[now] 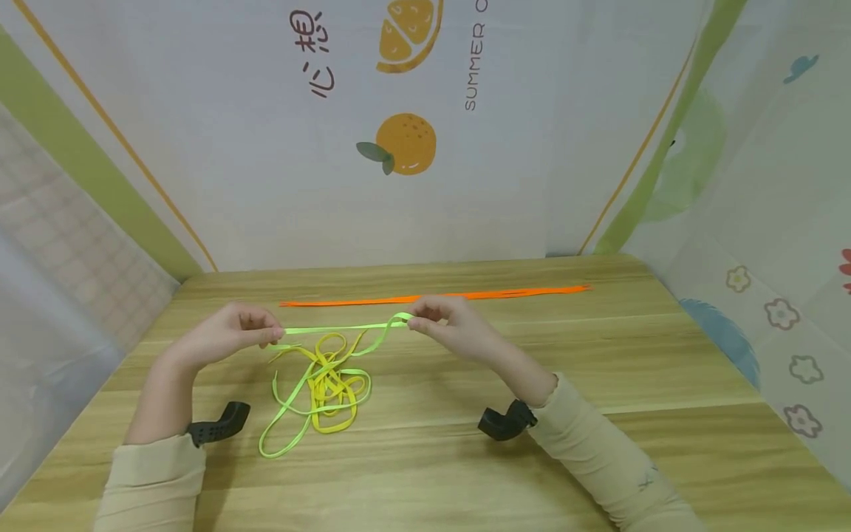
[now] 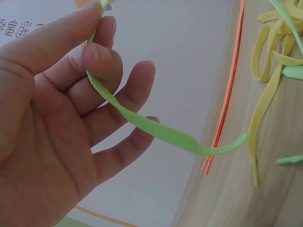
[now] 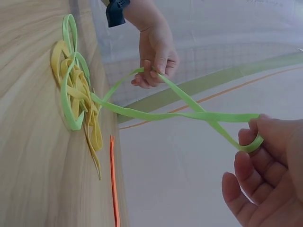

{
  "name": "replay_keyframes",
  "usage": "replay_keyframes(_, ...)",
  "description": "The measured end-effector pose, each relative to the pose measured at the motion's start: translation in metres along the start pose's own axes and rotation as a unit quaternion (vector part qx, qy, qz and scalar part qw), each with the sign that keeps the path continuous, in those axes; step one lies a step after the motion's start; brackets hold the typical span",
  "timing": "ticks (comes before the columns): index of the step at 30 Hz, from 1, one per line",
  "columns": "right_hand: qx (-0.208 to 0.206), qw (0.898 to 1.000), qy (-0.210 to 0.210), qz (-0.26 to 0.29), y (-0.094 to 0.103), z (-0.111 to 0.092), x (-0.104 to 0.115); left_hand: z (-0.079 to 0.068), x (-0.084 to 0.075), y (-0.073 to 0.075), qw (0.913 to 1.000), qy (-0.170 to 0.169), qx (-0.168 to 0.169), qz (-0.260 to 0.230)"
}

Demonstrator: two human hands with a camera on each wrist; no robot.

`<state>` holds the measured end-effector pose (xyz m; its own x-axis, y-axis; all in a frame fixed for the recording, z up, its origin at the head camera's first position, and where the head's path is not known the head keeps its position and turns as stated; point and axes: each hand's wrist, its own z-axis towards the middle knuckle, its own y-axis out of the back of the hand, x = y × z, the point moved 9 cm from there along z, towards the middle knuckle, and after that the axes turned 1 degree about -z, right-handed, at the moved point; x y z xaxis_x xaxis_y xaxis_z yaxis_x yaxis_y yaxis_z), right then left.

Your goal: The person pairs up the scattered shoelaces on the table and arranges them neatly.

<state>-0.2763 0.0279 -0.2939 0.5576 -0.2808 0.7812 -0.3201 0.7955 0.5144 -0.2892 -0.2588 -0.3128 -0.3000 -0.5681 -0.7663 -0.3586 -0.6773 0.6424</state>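
Note:
A flat light-green shoelace (image 1: 339, 327) stretches between the two hands above the table. My left hand (image 1: 242, 336) pinches it between thumb and fingertips, and a tail of the lace hangs past the fingers in the left wrist view. My right hand (image 1: 452, 325) pinches the same lace, which loops at the fingertips (image 3: 255, 125) and runs back down toward the pile. Below, a tangled yellow shoelace (image 1: 346, 425) lies in a heap, with more of the green lace looped around and across it.
Orange shoelaces (image 1: 525, 293) lie stretched out straight along the far part of the wooden table (image 1: 412, 488). A printed white cloth (image 1: 286, 199) hangs behind, with more cloth at both sides. Each wrist wears a black camera mount (image 1: 222, 425).

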Motion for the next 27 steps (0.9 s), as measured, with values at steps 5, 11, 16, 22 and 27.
replay_keyframes(5,-0.009,0.998,0.002,0.060,0.004,-0.001,0.000,0.000,0.000,-0.001,0.9999,-0.011,0.005,-0.007)
replay_keyframes(11,-0.026,0.992,-0.013,0.125,0.009,-0.004,-0.002,-0.002,0.002,-0.003,0.9998,-0.015,0.013,-0.009)
replay_keyframes(16,-0.050,0.983,-0.026,0.177,0.016,-0.005,-0.004,-0.002,0.002,-0.003,0.9999,-0.007,0.008,-0.010)
replay_keyframes(22,-0.083,0.977,-0.037,0.194,0.026,-0.003,-0.008,0.000,-0.002,-0.004,0.9998,-0.011,0.011,-0.010)
replay_keyframes(27,-0.120,0.967,-0.050,0.221,0.038,-0.004,-0.012,0.001,-0.004,-0.004,0.9999,-0.009,0.011,-0.003)
